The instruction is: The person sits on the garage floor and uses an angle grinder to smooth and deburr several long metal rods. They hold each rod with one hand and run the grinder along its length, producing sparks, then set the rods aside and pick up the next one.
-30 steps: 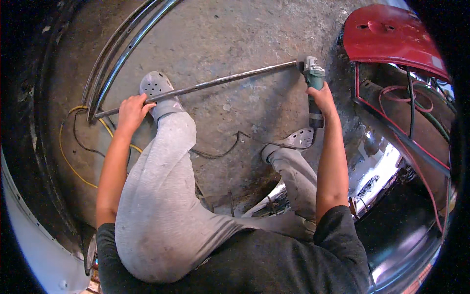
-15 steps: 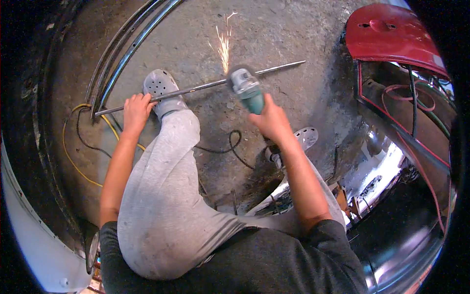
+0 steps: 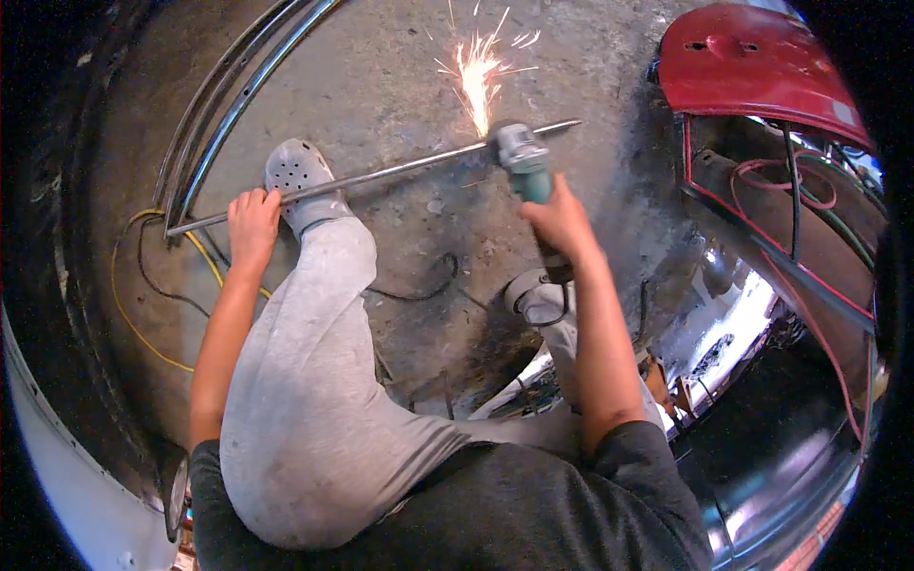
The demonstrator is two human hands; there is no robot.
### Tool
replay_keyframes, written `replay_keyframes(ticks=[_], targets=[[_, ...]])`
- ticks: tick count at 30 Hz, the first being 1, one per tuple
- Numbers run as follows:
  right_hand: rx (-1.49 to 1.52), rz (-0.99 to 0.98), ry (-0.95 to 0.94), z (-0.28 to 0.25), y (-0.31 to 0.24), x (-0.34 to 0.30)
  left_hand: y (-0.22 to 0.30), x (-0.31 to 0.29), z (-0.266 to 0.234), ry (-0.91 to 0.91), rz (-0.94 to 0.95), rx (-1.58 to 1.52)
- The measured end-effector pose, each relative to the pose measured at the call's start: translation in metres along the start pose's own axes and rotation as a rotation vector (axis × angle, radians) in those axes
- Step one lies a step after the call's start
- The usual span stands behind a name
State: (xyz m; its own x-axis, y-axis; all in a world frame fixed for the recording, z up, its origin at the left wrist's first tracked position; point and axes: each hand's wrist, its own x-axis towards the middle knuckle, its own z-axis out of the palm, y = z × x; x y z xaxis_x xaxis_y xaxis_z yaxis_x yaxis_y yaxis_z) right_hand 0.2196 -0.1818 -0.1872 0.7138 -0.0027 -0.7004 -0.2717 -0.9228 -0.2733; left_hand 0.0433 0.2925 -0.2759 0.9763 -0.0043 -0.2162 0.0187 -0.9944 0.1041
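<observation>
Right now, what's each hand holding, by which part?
The left hand grips the metal bar near its left end; the right hand grips the angle grinder by its body.

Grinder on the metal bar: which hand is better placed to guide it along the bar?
Right, I'd judge. The right hand grips the grinder, and sparks fly where it meets the metal bar. The left hand holds the bar near its left end, away from the grinder.

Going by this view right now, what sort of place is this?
Probably a metal or auto-body workshop: the right hand holds an angle grinder against a metal bar, throwing sparks over a stained floor, with a red panel off to the right.
</observation>
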Motion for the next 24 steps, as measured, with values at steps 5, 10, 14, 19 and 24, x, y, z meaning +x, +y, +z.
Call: replay_keyframes(ticks=[5,10,14,19,24], targets=[[-0.009,0.075,0.182,-0.050,0.076,0.048,-0.001,-0.002,0.003,0.016,0.010,0.038],[-0.056,0.191,0.268,-0.077,0.092,0.059,-0.001,-0.006,0.005,0.009,0.006,0.054],[0.011,0.175,0.296,-0.068,0.098,0.056,0.000,-0.004,0.001,-0.003,0.018,0.044],[0.044,0.154,0.187,-0.044,0.072,0.040,0.002,-0.004,-0.003,0.058,0.021,0.080],[-0.059,0.076,0.017,-0.012,0.018,0.004,0.008,-0.004,-0.004,0.075,-0.001,0.083]])
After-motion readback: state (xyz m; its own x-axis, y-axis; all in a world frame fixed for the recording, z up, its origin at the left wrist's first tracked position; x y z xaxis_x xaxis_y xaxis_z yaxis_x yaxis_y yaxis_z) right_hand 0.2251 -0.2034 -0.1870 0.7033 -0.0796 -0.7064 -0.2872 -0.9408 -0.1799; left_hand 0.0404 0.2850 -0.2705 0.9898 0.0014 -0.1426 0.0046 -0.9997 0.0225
